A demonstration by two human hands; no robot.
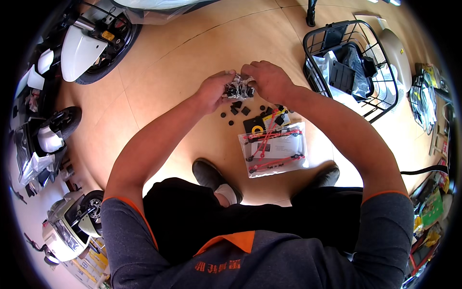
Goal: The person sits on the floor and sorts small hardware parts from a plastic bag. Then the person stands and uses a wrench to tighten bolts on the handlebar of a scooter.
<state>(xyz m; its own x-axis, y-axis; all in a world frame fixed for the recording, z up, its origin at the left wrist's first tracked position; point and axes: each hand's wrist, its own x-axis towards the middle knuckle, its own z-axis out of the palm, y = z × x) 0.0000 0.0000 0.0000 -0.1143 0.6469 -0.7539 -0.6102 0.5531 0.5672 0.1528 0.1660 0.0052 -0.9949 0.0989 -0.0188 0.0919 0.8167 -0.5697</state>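
Observation:
Out in front of me, both hands meet at a crinkled clear plastic bag (pixel 237 89) with small dark parts in it. My left hand (pixel 214 90) is closed on the bag's left side. My right hand (pixel 267 79) pinches at its upper right edge; the fingertips are partly hidden. Below the bag, small black pieces (pixel 246 111) lie scattered on the floor. Closer to my feet lies a clear pouch (pixel 273 150) with red rods and black ends showing against a white sheet. A black and yellow item (pixel 254 126) touches the pouch's top edge.
To the right stands a black wire basket (pixel 353 67) with plastic-wrapped black parts inside. Scooters with a white-fendered wheel (pixel 86 55) line the left. My dark shoes (pixel 211 176) flank the pouch. Packaged goods (pixel 430 209) crowd the far right, near a black cable (pixel 426 170).

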